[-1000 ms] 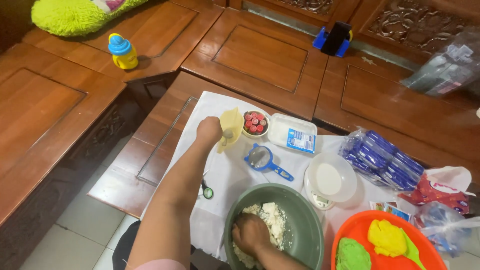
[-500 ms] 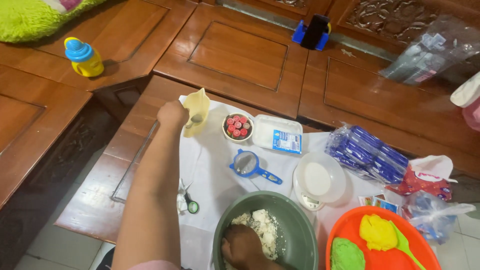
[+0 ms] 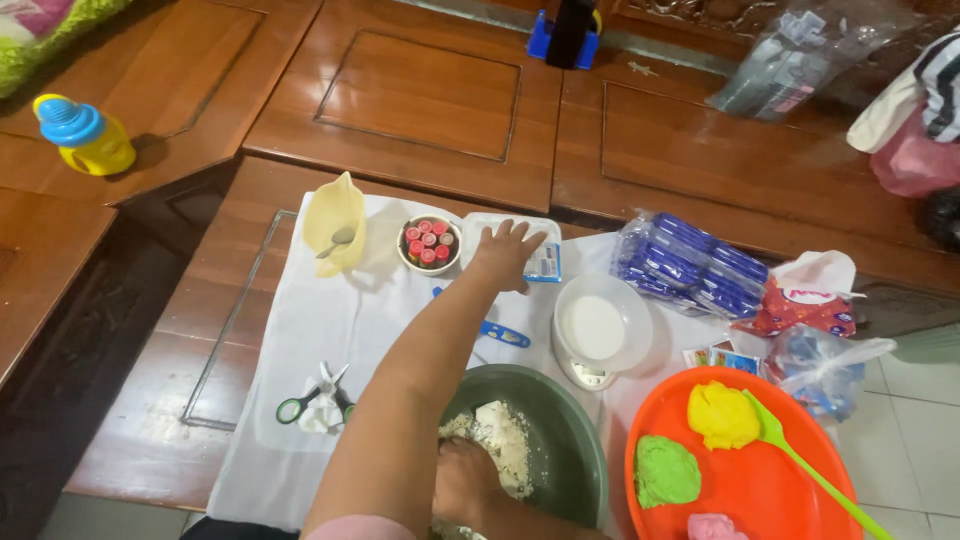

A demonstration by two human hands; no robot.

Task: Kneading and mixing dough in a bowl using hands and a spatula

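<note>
My left hand (image 3: 508, 252) reaches forward with its fingers spread and rests on a flat white box with a blue label (image 3: 545, 262). It holds nothing. Just left of it is a small white bowl of red-capped vials (image 3: 430, 245). Further left, a pale yellow jug (image 3: 335, 225) with a spoon in it stands on the white cloth (image 3: 300, 320). My right hand (image 3: 465, 480) is down in the green bowl (image 3: 565, 440), pressed into crumbly white dough (image 3: 500, 435) with the fingers curled into it.
A blue scoop (image 3: 500, 332) lies under my left forearm. A white bowl sits on a small scale (image 3: 600, 325). An orange tray (image 3: 770, 490) holds yellow, green and pink dough and a green spatula. Scissors (image 3: 310, 405), blue packets (image 3: 690, 262) and a yellow bottle (image 3: 85, 135) lie around.
My left hand has set the yellow jug down on the cloth, let go and moved right onto the white box. My right hand has stayed in the bowl.
</note>
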